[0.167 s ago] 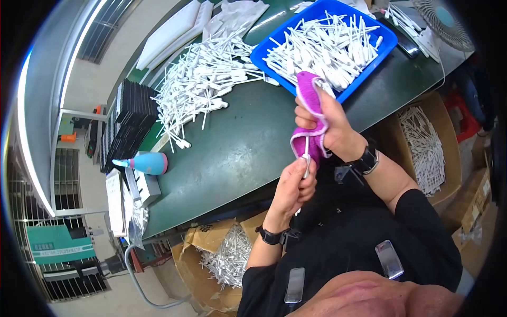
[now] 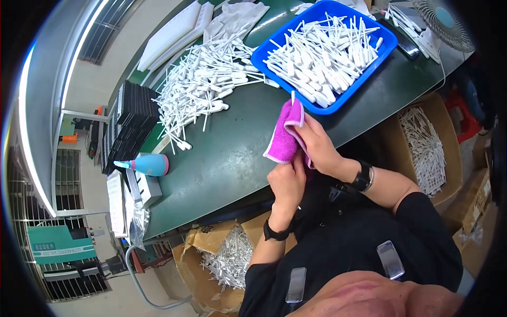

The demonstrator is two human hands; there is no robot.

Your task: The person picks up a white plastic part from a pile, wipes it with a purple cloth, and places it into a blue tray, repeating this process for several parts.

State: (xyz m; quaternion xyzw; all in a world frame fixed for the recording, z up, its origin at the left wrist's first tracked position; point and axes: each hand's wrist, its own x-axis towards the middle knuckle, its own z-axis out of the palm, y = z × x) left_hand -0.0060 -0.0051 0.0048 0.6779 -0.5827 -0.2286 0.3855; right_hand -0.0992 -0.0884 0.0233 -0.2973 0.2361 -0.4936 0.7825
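Between my hands is a folded magenta cloth (image 2: 284,136) with a pale edge, over the near edge of the green table. My right hand (image 2: 321,149) is closed round the cloth, which wraps a white plastic stick (image 2: 293,96); only the stick's tip shows above the fold. Just below, my left hand (image 2: 285,185) is closed, its knuckles against the cloth's lower end. The part of the stick in the left hand is hidden by the fingers. Beyond the cloth stands a blue tray (image 2: 328,110) heaped with white plastic sticks (image 2: 322,58) that have thick ends.
A loose pile of white sticks (image 2: 195,79) covers the table's far left. Left of it are stacked black trays (image 2: 129,119) and a light-blue squeeze bottle (image 2: 150,165). Cardboard boxes of sticks stand below left (image 2: 193,264) and right (image 2: 451,174). A fan (image 2: 443,21) is at far right.
The cloth and right hand have moved down and left, away from the tray. The cloth now covers the stick's thick end, and the left hand has turned knuckles up.
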